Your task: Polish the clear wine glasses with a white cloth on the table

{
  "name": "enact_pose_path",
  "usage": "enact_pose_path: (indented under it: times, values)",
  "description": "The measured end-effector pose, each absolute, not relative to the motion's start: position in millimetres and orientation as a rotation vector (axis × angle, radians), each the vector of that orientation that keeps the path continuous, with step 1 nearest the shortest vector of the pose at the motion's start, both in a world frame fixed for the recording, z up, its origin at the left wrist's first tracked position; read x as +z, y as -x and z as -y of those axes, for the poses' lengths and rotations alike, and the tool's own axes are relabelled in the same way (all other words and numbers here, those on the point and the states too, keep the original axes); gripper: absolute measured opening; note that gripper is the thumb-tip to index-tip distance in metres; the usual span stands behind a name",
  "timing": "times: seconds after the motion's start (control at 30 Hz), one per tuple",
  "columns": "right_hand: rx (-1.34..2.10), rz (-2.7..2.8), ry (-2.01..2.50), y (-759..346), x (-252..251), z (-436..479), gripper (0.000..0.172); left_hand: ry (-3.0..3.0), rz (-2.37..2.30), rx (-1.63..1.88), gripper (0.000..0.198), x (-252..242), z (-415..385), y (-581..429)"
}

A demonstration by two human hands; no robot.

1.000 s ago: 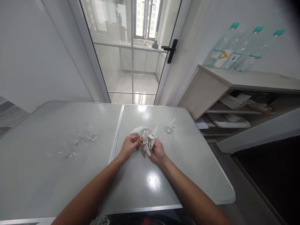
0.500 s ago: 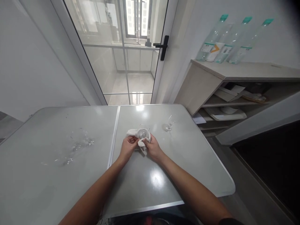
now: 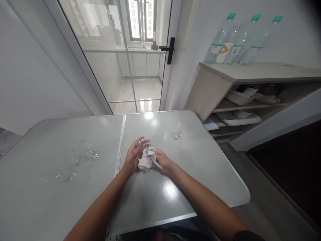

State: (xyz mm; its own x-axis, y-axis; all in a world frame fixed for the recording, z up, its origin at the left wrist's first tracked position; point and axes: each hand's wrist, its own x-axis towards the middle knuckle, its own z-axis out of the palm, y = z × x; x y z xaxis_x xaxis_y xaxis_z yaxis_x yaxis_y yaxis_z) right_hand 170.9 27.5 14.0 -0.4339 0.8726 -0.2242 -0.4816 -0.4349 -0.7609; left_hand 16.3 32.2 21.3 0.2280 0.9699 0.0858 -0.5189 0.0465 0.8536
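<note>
My left hand (image 3: 134, 155) cups a clear wine glass (image 3: 144, 146) over the middle of the grey table (image 3: 155, 197), its fingers stretched round the bowl. Closed round a white cloth (image 3: 147, 159), my right hand (image 3: 162, 160) presses it against the glass. The glass is largely hidden by the cloth and both hands.
A second wine glass (image 3: 178, 133) lies on its side at the table's right. Several more clear glasses (image 3: 77, 160) lie on the left half. A glass door with a black handle (image 3: 168, 50) stands behind. A wooden shelf unit (image 3: 240, 93) with three bottles (image 3: 238, 40) is at the right.
The cloth has shifted from above and behind the glass down to the near side, between my hands. My left fingers have opened out round the bowl. The view has drifted slightly right.
</note>
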Motion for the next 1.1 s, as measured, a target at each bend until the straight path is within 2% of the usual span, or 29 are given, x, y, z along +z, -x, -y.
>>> enact_pose_path:
  times: [0.13, 0.3, 0.37, 0.5, 0.57, 0.63, 0.77, 0.87, 0.97, 1.1]
  values:
    - [2.076, 0.749, 0.734, -177.6, 16.1, -26.9, 0.026, -0.887, -0.643, 1.265, 0.060, 18.7, -37.2, -14.2]
    - [2.111, 1.015, 0.691, -184.1, 19.4, -28.3, 0.032, -0.954, -0.723, 1.364, 0.058, 11.2, -39.0, -15.6]
    - [1.888, 1.242, 0.794, -184.4, 19.1, -29.2, 0.031, -0.977, -0.783, 1.409, 0.057, 8.6, -38.3, -16.8]
    - [1.226, 1.644, 1.172, -184.9, 17.2, -29.5, 0.013, -1.006, -0.892, 1.456, 0.057, 6.3, -36.4, -18.5]
    - [1.062, 1.690, 1.299, -185.2, 17.3, -29.6, 0.009, -1.015, -0.891, 1.438, 0.058, 6.9, -35.8, -18.4]
    - [1.146, 1.633, 1.266, -184.7, 18.3, -30.1, 0.011, -0.996, -0.858, 1.417, 0.058, 8.6, -35.6, -17.7]
    - [1.824, 1.156, 0.932, -182.6, 20.1, -30.7, 0.024, -0.893, -0.711, 1.361, 0.052, 13.2, -35.5, -16.0]
    - [2.064, 0.898, 0.798, -182.5, 19.0, -31.2, 0.026, -0.860, -0.668, 1.339, 0.050, 14.2, -36.0, -15.9]
    - [1.998, 0.952, 0.830, -182.8, 16.1, -33.1, 0.026, -0.866, -0.701, 1.365, 0.050, 11.6, -37.2, -16.5]
    - [1.564, 1.309, 0.999, -183.0, 11.0, -36.3, 0.027, -0.900, -0.754, 1.387, 0.055, 8.7, -39.2, -16.6]
